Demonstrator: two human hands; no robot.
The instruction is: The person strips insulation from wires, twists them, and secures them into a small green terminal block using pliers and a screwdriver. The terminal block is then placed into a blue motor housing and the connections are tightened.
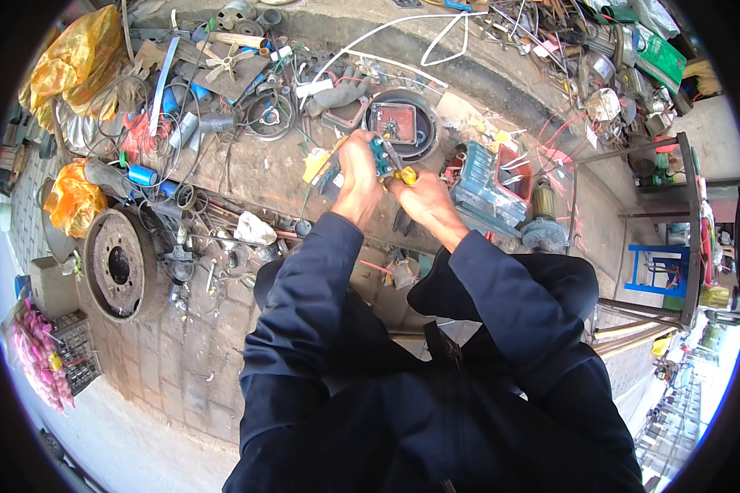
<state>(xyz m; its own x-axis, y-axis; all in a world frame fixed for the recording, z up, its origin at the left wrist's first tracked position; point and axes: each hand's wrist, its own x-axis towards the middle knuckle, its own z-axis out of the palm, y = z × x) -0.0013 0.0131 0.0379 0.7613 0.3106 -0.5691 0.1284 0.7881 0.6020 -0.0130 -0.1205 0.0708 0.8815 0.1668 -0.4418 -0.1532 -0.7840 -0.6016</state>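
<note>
Both my hands are close together in front of me, over the worktop. My left hand [358, 177] is closed round a small teal part [380, 156] whose kind I cannot make out. In my closed right hand [430, 201] is a yellow-handled pair of pliers [406, 174], its dark jaws reaching up against the teal part. Just beyond my hands sits a round black basin [432, 123] with a square, red-lined housing [395, 123] inside it. Right of my right hand lies a ribbed teal motor housing [481, 185] with a red-edged opening and wires.
A motor armature [543, 201] stands by the teal housing. Wires, blue cylinders [142, 175] and scrap lie at left, near a large metal wheel [120, 264] and an orange bag [76, 197]. Further right are a metal frame [691, 230] and a blue stand [656, 269].
</note>
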